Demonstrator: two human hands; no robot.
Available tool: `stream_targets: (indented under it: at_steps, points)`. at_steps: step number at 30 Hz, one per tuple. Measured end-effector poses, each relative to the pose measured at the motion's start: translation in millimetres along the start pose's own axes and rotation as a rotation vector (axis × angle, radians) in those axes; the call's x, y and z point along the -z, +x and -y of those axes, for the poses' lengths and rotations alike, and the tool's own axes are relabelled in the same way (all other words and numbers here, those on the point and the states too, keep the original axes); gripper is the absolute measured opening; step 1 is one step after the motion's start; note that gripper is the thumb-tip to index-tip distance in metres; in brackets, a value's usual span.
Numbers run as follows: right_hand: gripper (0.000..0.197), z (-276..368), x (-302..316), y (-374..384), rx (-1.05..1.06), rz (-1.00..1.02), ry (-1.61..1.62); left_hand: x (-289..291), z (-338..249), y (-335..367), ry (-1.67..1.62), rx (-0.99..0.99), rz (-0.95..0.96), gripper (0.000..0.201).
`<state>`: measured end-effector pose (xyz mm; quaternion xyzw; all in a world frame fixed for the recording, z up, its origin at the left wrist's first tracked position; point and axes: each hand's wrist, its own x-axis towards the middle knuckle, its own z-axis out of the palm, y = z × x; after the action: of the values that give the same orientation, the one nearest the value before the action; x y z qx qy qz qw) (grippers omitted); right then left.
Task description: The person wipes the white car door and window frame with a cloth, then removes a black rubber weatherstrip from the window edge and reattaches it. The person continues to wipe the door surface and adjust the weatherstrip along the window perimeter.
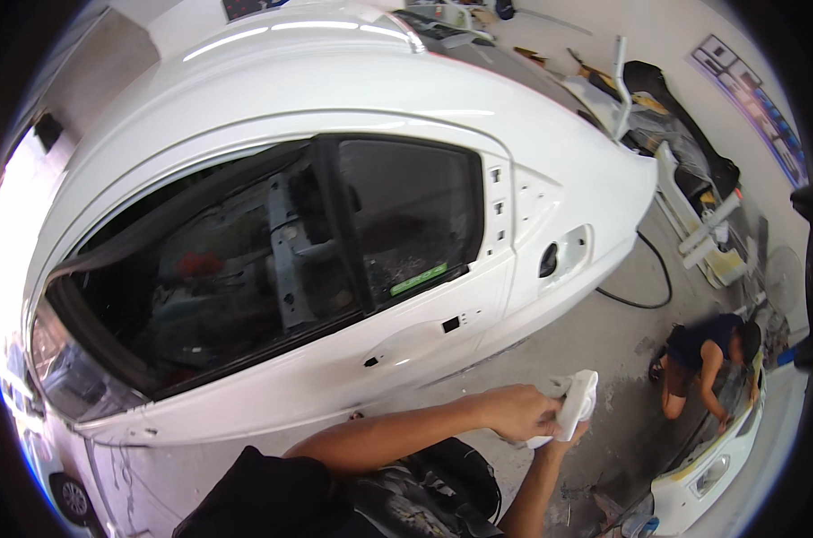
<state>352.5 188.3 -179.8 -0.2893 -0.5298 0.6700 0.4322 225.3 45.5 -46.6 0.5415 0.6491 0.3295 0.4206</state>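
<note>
from here the left hand point(520, 412) looks clamped on the white part point(582, 399) just right of its fingers, and the right hand point(571, 438), seemingly curled round the lower end, should brace it against twisting.

Garage/workshop, grey flr point(617, 350), white wall point(665, 56), strong light via L opening point(13, 220).
Long sign point(749, 109) on R wall, round fan point(784, 273) below; blk hose point(669, 285) on flr; misc. parts point(671, 134) piled nr far corner.
</note>
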Motion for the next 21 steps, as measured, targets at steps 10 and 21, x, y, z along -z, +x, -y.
stream_targets:
  at_steps: [10, 21]
  points:
    - [0.06, -121.2, 228.8, -63.2, 0.085, 0.19, -1.503, -19.4, 62.3, -155.7, -0.217, 0.287, -0.575, 0.04]
    - [0.05, -150.0, 147.5, -99.1, -0.113, 0.772, -1.559, 126.8, 104.1, -154.7, -0.019, 0.347, -2.061, 0.065]
